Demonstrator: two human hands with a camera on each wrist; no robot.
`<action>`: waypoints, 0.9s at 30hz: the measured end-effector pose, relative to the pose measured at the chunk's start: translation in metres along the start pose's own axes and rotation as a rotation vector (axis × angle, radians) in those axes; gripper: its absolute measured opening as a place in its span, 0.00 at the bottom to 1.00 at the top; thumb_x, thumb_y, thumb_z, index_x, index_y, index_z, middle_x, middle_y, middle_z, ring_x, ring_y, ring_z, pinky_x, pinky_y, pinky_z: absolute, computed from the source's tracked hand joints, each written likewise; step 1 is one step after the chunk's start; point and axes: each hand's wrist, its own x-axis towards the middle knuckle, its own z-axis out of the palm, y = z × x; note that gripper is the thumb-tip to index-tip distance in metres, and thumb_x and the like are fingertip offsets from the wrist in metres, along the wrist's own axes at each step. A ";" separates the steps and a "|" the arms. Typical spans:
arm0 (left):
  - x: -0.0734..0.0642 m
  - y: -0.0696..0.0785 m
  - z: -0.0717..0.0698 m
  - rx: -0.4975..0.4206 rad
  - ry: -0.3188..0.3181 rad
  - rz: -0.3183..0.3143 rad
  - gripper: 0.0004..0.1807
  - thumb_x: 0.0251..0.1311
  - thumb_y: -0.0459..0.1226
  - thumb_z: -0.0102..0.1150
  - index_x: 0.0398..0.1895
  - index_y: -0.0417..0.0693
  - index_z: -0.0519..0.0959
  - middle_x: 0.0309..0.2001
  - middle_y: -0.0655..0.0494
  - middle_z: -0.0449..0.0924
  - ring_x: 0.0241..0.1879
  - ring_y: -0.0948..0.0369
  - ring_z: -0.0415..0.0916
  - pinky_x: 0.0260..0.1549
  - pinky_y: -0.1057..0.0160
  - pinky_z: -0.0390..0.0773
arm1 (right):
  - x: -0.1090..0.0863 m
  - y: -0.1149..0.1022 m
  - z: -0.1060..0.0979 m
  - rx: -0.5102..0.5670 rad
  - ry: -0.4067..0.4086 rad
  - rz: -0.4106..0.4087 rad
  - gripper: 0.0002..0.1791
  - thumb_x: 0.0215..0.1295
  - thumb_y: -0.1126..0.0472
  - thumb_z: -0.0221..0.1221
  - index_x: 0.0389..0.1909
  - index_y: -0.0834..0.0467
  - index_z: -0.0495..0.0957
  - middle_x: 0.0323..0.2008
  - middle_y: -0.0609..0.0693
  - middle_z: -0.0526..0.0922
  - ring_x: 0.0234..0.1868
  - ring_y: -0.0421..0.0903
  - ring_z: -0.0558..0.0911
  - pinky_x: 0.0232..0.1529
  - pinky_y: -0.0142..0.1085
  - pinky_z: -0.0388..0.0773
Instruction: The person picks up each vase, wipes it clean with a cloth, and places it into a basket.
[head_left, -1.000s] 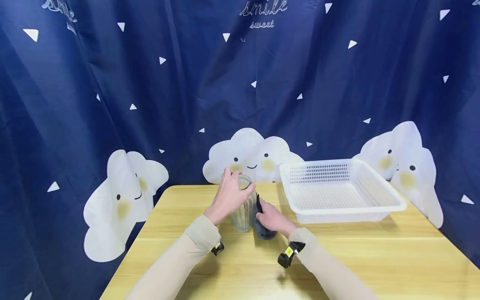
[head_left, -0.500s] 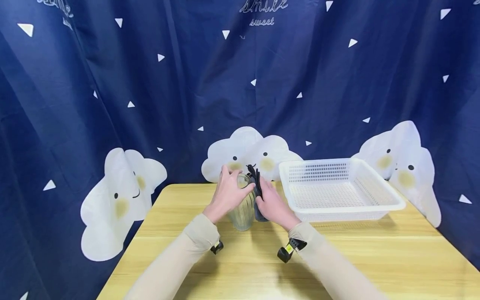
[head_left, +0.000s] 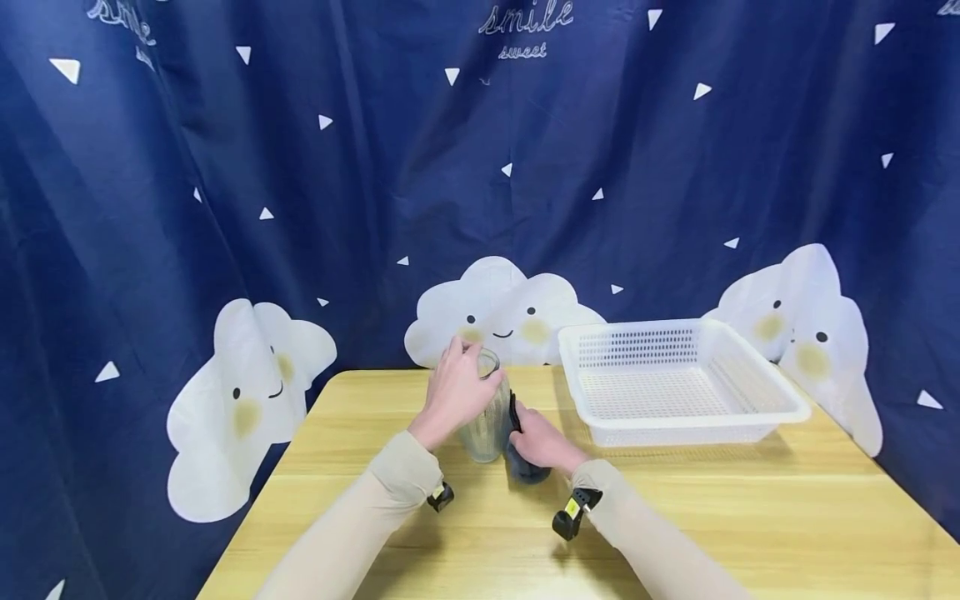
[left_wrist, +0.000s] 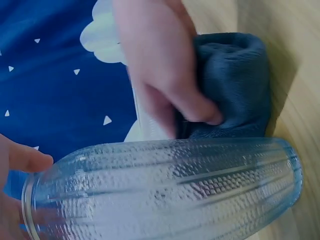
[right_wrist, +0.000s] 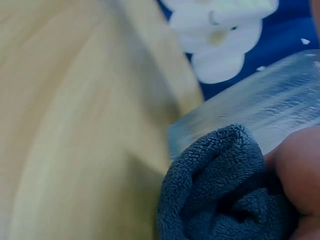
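A clear ribbed glass vase [head_left: 483, 437] stands upright on the table in the head view. My left hand [head_left: 456, 390] grips it at the rim, with fingers and thumb around the top. In the left wrist view the vase [left_wrist: 170, 187] shows its dimpled, ribbed wall. My right hand [head_left: 546, 439] holds a folded dark blue-grey cloth [head_left: 527, 468] at the vase's right side. Thick, fluffy folds of the cloth [right_wrist: 215, 185] fill the lower part of the right wrist view, overlapping the vase's base there. Some right fingers are hidden behind the cloth.
A white perforated plastic basket [head_left: 682, 427] sits on the wooden table [head_left: 480, 542], right of the hands. Behind the table hangs a dark blue curtain [head_left: 360, 208] with clouds and triangles. Each wrist wears a small strapped camera.
The right hand has carried the cloth up along the vase to near its rim, then back down to about the starting height. The left hand keeps its grip on the vase's top.
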 end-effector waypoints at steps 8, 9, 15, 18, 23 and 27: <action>0.003 -0.005 0.009 -0.134 0.004 -0.003 0.34 0.57 0.52 0.60 0.65 0.45 0.74 0.59 0.48 0.65 0.59 0.49 0.67 0.56 0.50 0.74 | 0.003 -0.031 -0.045 0.029 0.137 -0.027 0.35 0.66 0.69 0.52 0.74 0.69 0.58 0.58 0.71 0.77 0.56 0.61 0.80 0.55 0.53 0.77; 0.003 -0.006 0.011 -0.140 0.012 -0.005 0.34 0.57 0.53 0.60 0.65 0.46 0.74 0.59 0.48 0.63 0.59 0.50 0.66 0.57 0.51 0.73 | 0.005 -0.035 -0.050 0.017 0.150 -0.037 0.35 0.66 0.69 0.52 0.75 0.69 0.58 0.59 0.71 0.77 0.57 0.61 0.79 0.55 0.53 0.77; 0.006 -0.008 0.013 -0.138 0.050 0.019 0.34 0.61 0.57 0.61 0.65 0.47 0.75 0.55 0.46 0.61 0.56 0.50 0.65 0.57 0.50 0.73 | 0.008 -0.040 -0.051 -0.082 0.160 -0.033 0.38 0.68 0.66 0.52 0.77 0.68 0.52 0.62 0.72 0.74 0.61 0.63 0.76 0.60 0.55 0.74; 0.005 -0.009 0.011 -0.151 0.052 0.021 0.35 0.61 0.56 0.63 0.65 0.45 0.75 0.55 0.45 0.62 0.56 0.49 0.66 0.58 0.49 0.72 | 0.008 -0.029 -0.033 -0.052 0.126 -0.021 0.35 0.67 0.67 0.53 0.75 0.69 0.56 0.59 0.71 0.76 0.58 0.62 0.79 0.60 0.54 0.75; 0.001 -0.009 0.007 -0.100 0.046 0.013 0.39 0.56 0.59 0.65 0.66 0.45 0.75 0.56 0.48 0.67 0.58 0.49 0.69 0.58 0.48 0.69 | 0.005 -0.004 -0.002 -0.018 0.006 -0.019 0.31 0.65 0.69 0.54 0.70 0.72 0.61 0.55 0.70 0.79 0.58 0.61 0.80 0.60 0.53 0.75; 0.000 -0.009 0.003 -0.043 0.048 0.017 0.40 0.55 0.60 0.64 0.67 0.48 0.75 0.56 0.50 0.71 0.58 0.50 0.70 0.55 0.49 0.70 | 0.006 0.001 0.004 -0.016 -0.045 -0.003 0.34 0.66 0.69 0.53 0.72 0.74 0.58 0.60 0.73 0.76 0.63 0.63 0.77 0.64 0.54 0.72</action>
